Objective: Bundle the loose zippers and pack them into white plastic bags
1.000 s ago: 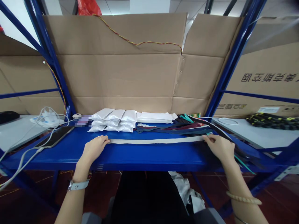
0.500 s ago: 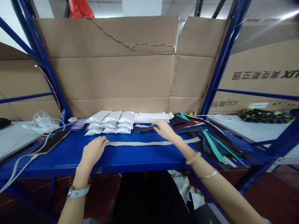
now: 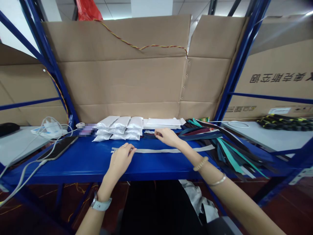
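A pale zipper strip [image 3: 156, 150] lies nearly straight along the blue shelf, with its left end showing past my left hand. Over that end my left hand [image 3: 122, 158] rests with loosely bent fingers, the thumb and fingertips a little apart and nothing visible in them. My right hand [image 3: 167, 137] reaches across the strip to the left end of a heap of dark, maroon and teal zippers [image 3: 220, 147]. Its fingertips are curled together beside some small white zipper ends [image 3: 149, 132]; what they pinch, if anything, is hidden.
White packets [image 3: 119, 129] are stacked at the back, beside a pile of flat white pieces [image 3: 163, 123]. A phone [image 3: 58, 148] with white cables lies at the left. Cardboard [image 3: 127, 81] walls the back between blue posts [image 3: 241, 62].
My left hand has moved right along the pale strip, leaving its left end uncovered. My right hand has shifted slightly left, and its fingers have curled in. The view has moved slightly.
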A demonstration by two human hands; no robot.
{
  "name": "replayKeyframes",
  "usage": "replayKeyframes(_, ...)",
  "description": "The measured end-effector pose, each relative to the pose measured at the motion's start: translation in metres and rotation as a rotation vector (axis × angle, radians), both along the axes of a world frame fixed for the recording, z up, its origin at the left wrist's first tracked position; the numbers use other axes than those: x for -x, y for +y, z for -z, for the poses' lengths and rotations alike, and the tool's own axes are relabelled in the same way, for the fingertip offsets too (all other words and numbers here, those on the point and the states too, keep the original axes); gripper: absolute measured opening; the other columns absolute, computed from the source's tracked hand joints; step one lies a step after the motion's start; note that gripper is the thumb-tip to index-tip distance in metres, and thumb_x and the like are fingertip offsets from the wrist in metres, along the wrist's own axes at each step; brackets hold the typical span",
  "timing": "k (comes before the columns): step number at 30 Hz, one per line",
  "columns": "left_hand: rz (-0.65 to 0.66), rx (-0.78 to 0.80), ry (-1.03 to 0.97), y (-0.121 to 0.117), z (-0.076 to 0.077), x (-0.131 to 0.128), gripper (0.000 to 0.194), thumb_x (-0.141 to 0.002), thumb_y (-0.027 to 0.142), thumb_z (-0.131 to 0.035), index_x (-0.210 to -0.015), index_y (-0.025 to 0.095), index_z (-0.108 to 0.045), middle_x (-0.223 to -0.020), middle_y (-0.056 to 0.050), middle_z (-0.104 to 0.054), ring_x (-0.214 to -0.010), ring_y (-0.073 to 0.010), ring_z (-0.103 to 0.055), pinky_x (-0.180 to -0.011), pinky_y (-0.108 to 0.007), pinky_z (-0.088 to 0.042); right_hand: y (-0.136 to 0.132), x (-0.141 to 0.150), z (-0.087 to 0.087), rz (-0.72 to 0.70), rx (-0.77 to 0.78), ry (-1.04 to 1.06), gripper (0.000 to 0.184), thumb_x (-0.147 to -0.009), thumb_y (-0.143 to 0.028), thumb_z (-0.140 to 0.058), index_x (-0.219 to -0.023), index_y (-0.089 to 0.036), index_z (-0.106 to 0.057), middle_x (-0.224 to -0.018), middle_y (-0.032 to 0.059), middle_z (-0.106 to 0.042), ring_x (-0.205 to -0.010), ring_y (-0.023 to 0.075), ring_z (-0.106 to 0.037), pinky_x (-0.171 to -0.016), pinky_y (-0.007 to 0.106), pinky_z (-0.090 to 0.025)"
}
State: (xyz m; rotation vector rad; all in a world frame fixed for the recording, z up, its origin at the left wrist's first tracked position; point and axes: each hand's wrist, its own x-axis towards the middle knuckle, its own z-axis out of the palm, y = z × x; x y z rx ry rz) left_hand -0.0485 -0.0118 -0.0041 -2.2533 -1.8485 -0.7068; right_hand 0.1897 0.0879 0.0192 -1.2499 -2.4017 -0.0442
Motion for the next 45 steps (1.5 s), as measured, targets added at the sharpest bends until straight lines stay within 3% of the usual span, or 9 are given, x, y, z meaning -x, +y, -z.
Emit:
replayKeyframes(5,0.175,-0.027,-0.113,-0.013,0.006,-0.039,0.026,-0.090,0.045,-0.043,-0.100,0.024,-0.055,-0.089,0.000,-0.062,-0.078,-0.0150,-0.059,-0.061,-0.023,-0.038,-0.059,-0.016,0.000,-0.143,-0.007,0.090,0.009,-0.086,-0.016,-0.050,-0.086,-0.022,-0.058,-0.075,-0.0025,-0.063,-0.067,0.0124,-0.055,-0.061,0.021,-0.031)
replayKeyframes(9,0.282,-0.058,-0.125,-0.020,0.011,-0.056,0.028,-0.095,0.039,-0.035,-0.090,0.022,-0.056,-0.088,-0.001,-0.062,-0.080,-0.0145,-0.059,-0.066,-0.024,-0.039,-0.091,-0.017,0.013,-0.186,0.014,0.183,0.010,-0.088,-0.017,-0.049,-0.085,-0.023,-0.056,-0.076,-0.0032,-0.061,-0.065,0.0122,-0.053,-0.059,0.021,-0.032)
replayKeyframes(13,0.241,-0.072,-0.116,-0.019,0.015,-0.060,0.031,-0.096,0.036,-0.030,-0.083,0.021,-0.053,-0.081,0.000,-0.061,-0.072,-0.0136,-0.058,-0.063,-0.025,-0.038,-0.110,-0.014,0.028,-0.057,-0.029,0.348,0.011,-0.088,-0.027,-0.052,-0.097,-0.022,-0.055,-0.096,0.0027,-0.060,-0.071,0.0145,-0.055,-0.062,0.024,-0.037)
replayKeyframes(19,0.243,-0.102,-0.051,-0.024,0.018,-0.070,0.030,-0.097,0.035,-0.028,-0.081,0.021,-0.050,-0.078,0.000,-0.061,-0.068,-0.0129,-0.058,-0.058,-0.025,-0.034,-0.133,-0.006,0.045,-0.049,0.144,0.445,0.020,-0.093,-0.034,-0.045,-0.083,-0.023,-0.059,-0.080,-0.0004,-0.063,-0.069,0.0159,-0.057,-0.062,0.025,-0.036)
replayKeyframes(25,0.294,-0.216,0.094,-0.029,0.023,-0.079,0.028,-0.097,0.032,-0.031,-0.080,0.020,-0.050,-0.078,-0.002,-0.062,-0.070,-0.0145,-0.058,-0.058,-0.028,-0.034,-0.135,-0.006,0.051,-0.087,0.213,0.583,0.028,-0.091,-0.028,-0.046,-0.066,-0.019,-0.052,-0.062,-0.0032,-0.056,-0.058,0.0121,-0.050,-0.058,0.022,-0.033)
replayKeyframes(29,0.240,-0.235,0.030,-0.028,0.027,-0.082,0.026,-0.096,0.032,-0.034,-0.081,0.020,-0.052,-0.077,-0.004,-0.063,-0.073,-0.0166,-0.058,-0.057,-0.028,-0.035,-0.132,-0.004,0.056,-0.030,0.162,0.635,0.024,-0.091,-0.028,-0.045,-0.068,-0.019,-0.049,-0.061,-0.0033,-0.051,-0.056,0.0116,-0.045,-0.056,0.022,-0.032)
replayKeyframes(37,0.223,-0.251,0.080,-0.027,0.024,-0.078,0.032,-0.097,0.032,-0.032,-0.076,0.020,-0.054,-0.075,-0.003,-0.063,-0.075,-0.0160,-0.057,-0.058,-0.027,-0.034,-0.132,-0.008,0.055,0.002,-0.052,0.429,0.022,-0.092,-0.024,-0.040,-0.074,-0.020,-0.052,-0.070,-0.0004,-0.055,-0.058,0.0119,-0.048,-0.057,0.023,-0.031)
replayKeyframes(40,0.129,-0.268,0.112,-0.019,0.018,-0.062,0.034,-0.097,0.035,-0.030,-0.079,0.021,-0.056,-0.079,-0.004,-0.064,-0.082,-0.0170,-0.058,-0.061,-0.026,-0.034,-0.124,-0.020,0.053,0.113,-0.182,0.307,0.023,-0.091,-0.024,-0.039,-0.074,-0.019,-0.054,-0.070,0.0003,-0.054,-0.055,0.0113,-0.048,-0.055,0.024,-0.028)
replayKeyframes(45,-0.184,-0.222,0.136,0.000,0.000,-0.006,0.035,-0.097,0.038,-0.028,-0.089,0.021,-0.058,-0.087,-0.007,-0.065,-0.086,-0.0198,-0.059,-0.057,-0.026,-0.031,-0.100,-0.059,0.050,0.384,-0.266,0.210,0.023,-0.090,-0.028,-0.043,-0.072,-0.020,-0.055,-0.069,-0.0004,-0.052,-0.053,0.0108,-0.046,-0.050,0.024,-0.023)
